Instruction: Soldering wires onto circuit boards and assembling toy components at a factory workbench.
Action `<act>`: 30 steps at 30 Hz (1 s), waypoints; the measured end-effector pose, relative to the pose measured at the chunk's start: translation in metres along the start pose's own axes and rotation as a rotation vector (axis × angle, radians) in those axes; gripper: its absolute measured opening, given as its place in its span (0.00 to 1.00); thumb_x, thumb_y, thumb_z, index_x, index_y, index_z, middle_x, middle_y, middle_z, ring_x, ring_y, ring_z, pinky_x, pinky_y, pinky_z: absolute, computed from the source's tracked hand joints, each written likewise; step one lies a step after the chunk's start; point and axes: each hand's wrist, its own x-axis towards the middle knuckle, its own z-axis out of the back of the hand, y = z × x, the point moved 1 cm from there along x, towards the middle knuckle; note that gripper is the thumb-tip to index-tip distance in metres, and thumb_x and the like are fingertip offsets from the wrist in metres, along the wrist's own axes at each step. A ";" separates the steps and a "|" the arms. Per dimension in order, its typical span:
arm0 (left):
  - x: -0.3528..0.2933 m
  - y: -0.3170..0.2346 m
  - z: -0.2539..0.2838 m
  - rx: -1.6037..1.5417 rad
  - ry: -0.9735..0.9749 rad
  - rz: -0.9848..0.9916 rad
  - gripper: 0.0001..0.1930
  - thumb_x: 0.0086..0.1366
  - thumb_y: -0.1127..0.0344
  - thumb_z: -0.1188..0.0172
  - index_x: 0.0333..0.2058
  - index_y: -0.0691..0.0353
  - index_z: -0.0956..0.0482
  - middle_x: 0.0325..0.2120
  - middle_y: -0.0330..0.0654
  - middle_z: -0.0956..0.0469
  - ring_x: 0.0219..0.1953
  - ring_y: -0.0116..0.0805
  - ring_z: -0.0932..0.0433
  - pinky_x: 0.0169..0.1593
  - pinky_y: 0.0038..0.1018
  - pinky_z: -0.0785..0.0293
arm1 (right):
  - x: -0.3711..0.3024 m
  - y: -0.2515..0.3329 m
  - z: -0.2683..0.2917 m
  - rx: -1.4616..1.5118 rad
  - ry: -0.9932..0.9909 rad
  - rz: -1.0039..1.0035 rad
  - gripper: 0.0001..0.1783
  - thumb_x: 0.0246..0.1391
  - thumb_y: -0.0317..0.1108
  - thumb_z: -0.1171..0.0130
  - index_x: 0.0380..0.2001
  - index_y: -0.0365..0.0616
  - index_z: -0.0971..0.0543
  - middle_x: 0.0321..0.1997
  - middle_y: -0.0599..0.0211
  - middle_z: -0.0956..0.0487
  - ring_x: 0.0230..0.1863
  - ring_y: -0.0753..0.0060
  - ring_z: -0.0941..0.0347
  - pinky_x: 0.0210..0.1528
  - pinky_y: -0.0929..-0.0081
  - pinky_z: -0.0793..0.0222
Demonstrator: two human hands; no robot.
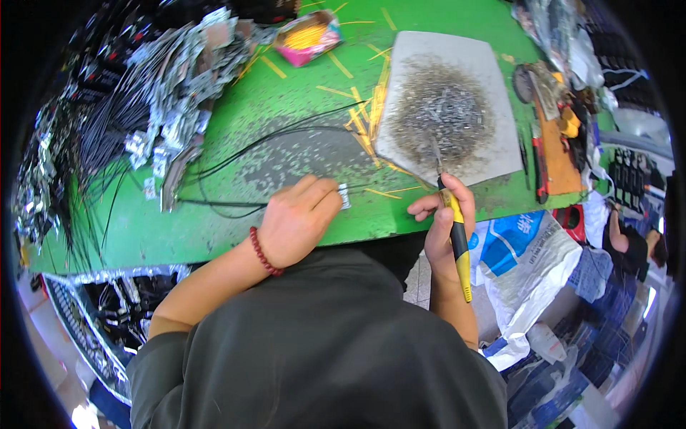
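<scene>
My left hand (pixel 300 214) is closed with its fingers curled down at the table's near edge. A thin black cable (pixel 221 204) runs into it from the left, and a small white printed tag (pixel 344 196) shows just beyond its fingertips. In my right hand (pixel 457 207) is a slim hand tool (pixel 461 250) with a yellow-and-black handle and a narrow metal tip; its exact kind is not clear. That tip points away from me, over the near part of a pale board (pixel 493 154). Small dark and silvery bits (pixel 446 107) are heaped on the board.
Bundled black cables with silvery tags (pixel 164 86) cover the left of the green table (pixel 243 121). Yellow strips (pixel 364 118) lie beside the board, more in a pink box (pixel 307 39). Red-handled pliers (pixel 539 164) lie right; a white bag (pixel 529 264) hangs below. Another person (pixel 629 239) is far right.
</scene>
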 end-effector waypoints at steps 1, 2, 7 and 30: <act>0.000 0.000 0.000 -0.003 0.010 -0.014 0.08 0.49 0.76 0.36 0.29 0.62 0.25 0.33 0.41 0.24 0.31 0.39 0.24 0.33 0.30 0.26 | 0.002 -0.001 0.010 -0.015 -0.013 -0.010 0.35 0.61 0.57 0.50 0.55 0.34 0.33 0.30 0.62 0.22 0.26 0.77 0.26 0.27 0.82 0.34; 0.001 0.000 0.000 -0.008 0.014 -0.020 0.08 0.49 0.77 0.36 0.29 0.62 0.25 0.33 0.41 0.24 0.31 0.39 0.24 0.33 0.30 0.26 | 0.004 -0.001 0.019 -0.028 -0.026 -0.020 0.39 0.59 0.62 0.51 0.55 0.34 0.32 0.29 0.63 0.22 0.26 0.77 0.26 0.26 0.83 0.34; 0.003 0.000 -0.001 -0.044 -0.017 -0.009 0.09 0.47 0.78 0.35 0.29 0.63 0.24 0.32 0.43 0.23 0.31 0.41 0.24 0.33 0.31 0.26 | 0.025 -0.011 0.071 -0.054 -0.396 0.004 0.23 0.57 0.45 0.46 0.45 0.34 0.22 0.25 0.66 0.24 0.21 0.83 0.34 0.24 0.87 0.43; 0.004 -0.003 0.001 -0.115 -0.024 0.107 0.07 0.49 0.78 0.36 0.26 0.65 0.25 0.31 0.45 0.22 0.32 0.43 0.23 0.35 0.33 0.25 | 0.048 -0.025 0.083 -0.074 -0.557 0.072 0.08 0.49 0.24 0.49 0.35 0.36 0.27 0.27 0.66 0.26 0.22 0.81 0.33 0.25 0.85 0.41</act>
